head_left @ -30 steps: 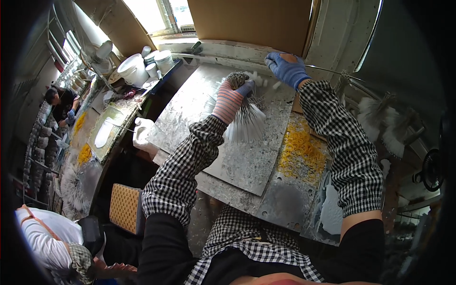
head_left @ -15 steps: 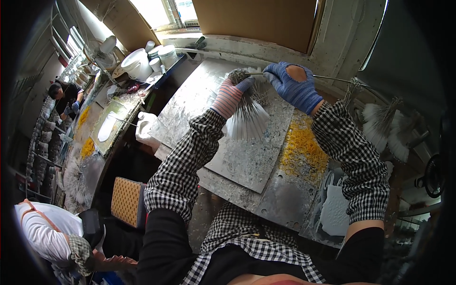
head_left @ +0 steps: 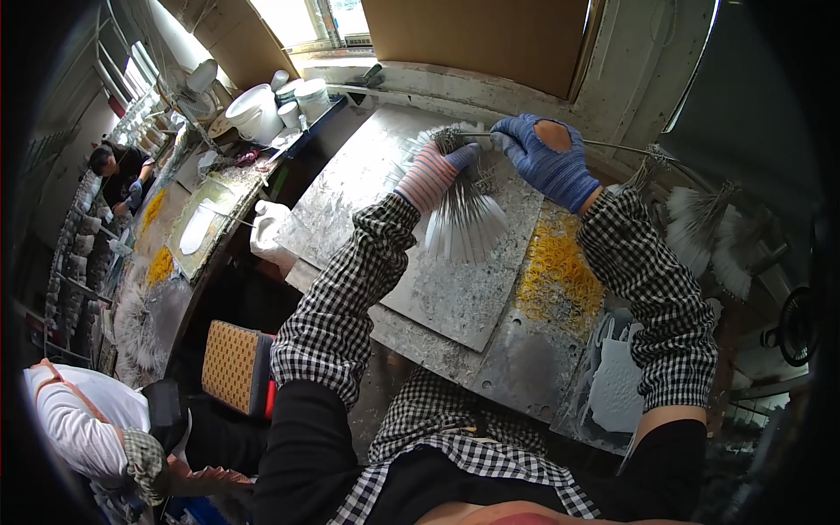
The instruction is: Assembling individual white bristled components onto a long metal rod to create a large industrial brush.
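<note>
My left hand, in a pink-and-grey striped glove, is closed around a bunch of thin wires with white bristly ends. The white ends fan downward above the metal board, and the tangled wire tops rise over my fist. My right hand, in a blue glove with a hole on its back, grips a thin metal rod. The rod's left end meets the tangled wire tops; whether it passes through them I cannot tell. Behind my left hand, more white bristly pieces lie partly hidden on the board.
Yellow rings lie in a heap right of the board, with white paste on a plate nearer me. More bristly bunches hang at the right. Tubs and a white jug stand left. Two people work at the left.
My left hand and the bunch have shifted slightly to the right, and the white ends swing a little rightward. The right hand keeps its grip on the rod, almost unmoved.
</note>
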{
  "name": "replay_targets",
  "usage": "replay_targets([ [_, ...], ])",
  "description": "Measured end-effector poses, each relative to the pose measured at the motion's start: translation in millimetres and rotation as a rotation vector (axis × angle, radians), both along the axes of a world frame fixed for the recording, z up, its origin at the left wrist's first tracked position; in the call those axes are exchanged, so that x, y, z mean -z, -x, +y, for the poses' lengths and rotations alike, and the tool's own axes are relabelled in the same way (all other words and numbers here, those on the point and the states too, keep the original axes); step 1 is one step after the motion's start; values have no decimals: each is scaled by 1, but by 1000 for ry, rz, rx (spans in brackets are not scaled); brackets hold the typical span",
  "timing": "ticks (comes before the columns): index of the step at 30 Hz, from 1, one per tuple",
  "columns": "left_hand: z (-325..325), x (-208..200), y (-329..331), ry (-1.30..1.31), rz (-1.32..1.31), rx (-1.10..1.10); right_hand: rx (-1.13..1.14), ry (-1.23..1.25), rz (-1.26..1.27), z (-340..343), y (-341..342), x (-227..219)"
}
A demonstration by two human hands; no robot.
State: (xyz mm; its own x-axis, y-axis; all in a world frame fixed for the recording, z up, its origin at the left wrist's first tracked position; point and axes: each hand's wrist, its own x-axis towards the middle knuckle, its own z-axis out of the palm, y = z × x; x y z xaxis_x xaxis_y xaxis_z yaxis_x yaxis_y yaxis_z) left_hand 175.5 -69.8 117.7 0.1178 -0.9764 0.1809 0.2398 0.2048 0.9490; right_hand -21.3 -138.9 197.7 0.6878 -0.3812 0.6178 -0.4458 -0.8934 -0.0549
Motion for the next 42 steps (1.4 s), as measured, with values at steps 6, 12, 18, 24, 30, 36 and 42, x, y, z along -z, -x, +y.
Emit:
replay_targets([
  [6, -11, -3, 41, 239, -370, -411, 30, 31, -5, -4, 7, 1],
  [12, -25, 20, 15, 554, -635, -267, -108, 65, -109, -3, 1, -1],
  [18, -25, 5, 42, 115, -234, -40, 50, -113, 238, 8, 25, -21],
  [24, -59, -35, 72, 131, -532, 237, 373, 140, 543, -46, 141, -95],
  [30, -112, -35, 121, 4, -420, 291, 425, -185, 690, -85, 170, -79],
  [36, -161, -35, 202, 23, -546, 270, 438, -37, 658, -124, 179, -56],
  [42, -189, -17, 216, 152, -478, 185, 359, 42, 779, -131, 176, -67],
])
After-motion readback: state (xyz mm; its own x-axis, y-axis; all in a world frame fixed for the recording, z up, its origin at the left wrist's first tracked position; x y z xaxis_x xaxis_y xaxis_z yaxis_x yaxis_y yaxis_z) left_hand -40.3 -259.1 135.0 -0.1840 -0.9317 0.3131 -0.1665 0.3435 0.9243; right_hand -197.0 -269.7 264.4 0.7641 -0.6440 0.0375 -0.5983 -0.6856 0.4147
